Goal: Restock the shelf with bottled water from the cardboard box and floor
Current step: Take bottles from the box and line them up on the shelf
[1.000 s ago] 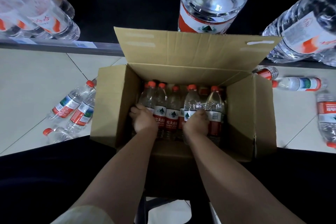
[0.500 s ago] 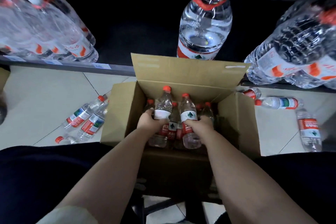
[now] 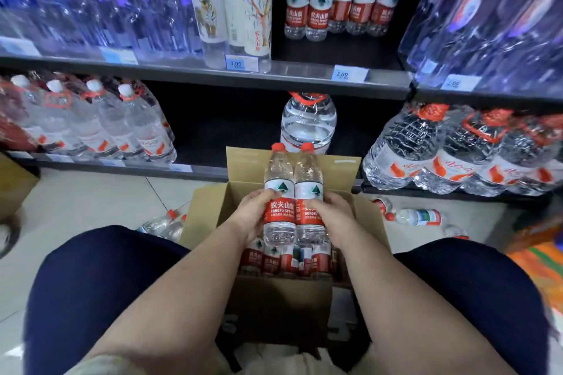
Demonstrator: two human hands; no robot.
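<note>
Left hand (image 3: 248, 216) and right hand (image 3: 333, 216) each clasp clear red-labelled plastic water bottle (image 3: 278, 192), (image 3: 308, 192) mid-label; full, likely weighty, thin-walled, slick.

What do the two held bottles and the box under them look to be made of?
The two held bottles: clear, thin, glossy plastic, judging by the ribbed walls and highlights, with red caps and printed film labels. The cardboard box: matte brown corrugated cardboard, judging by its creased flaps. Left hand and right hand each hold one bottle.

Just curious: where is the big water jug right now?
In the head view, the big water jug stands alone on the bottom shelf, centre, directly behind the cardboard box.
</note>
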